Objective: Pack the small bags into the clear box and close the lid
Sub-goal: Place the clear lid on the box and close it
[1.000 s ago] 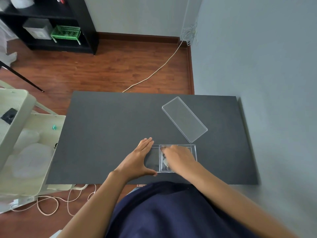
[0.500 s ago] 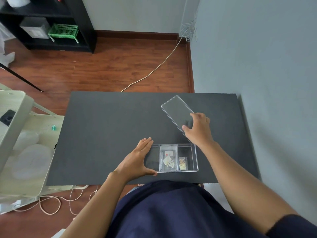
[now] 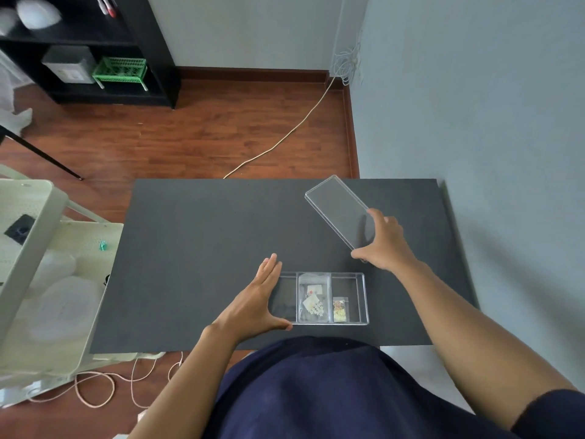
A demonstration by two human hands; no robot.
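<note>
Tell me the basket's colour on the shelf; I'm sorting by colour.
Green, an open-lattice basket on the black shelf, seen in the head view.

The clear box (image 3: 329,297) sits open, long and shallow with three compartments, its left end against the left hand's (image 3: 253,304) fingers. Small bags (image 3: 312,299) fill the middle compartment; one smaller bag (image 3: 340,308) lies in the right one, well away from those fingers. The clear lid (image 3: 337,207) lies flat and slanted, its near end under the right hand's (image 3: 384,240) fingers
</note>
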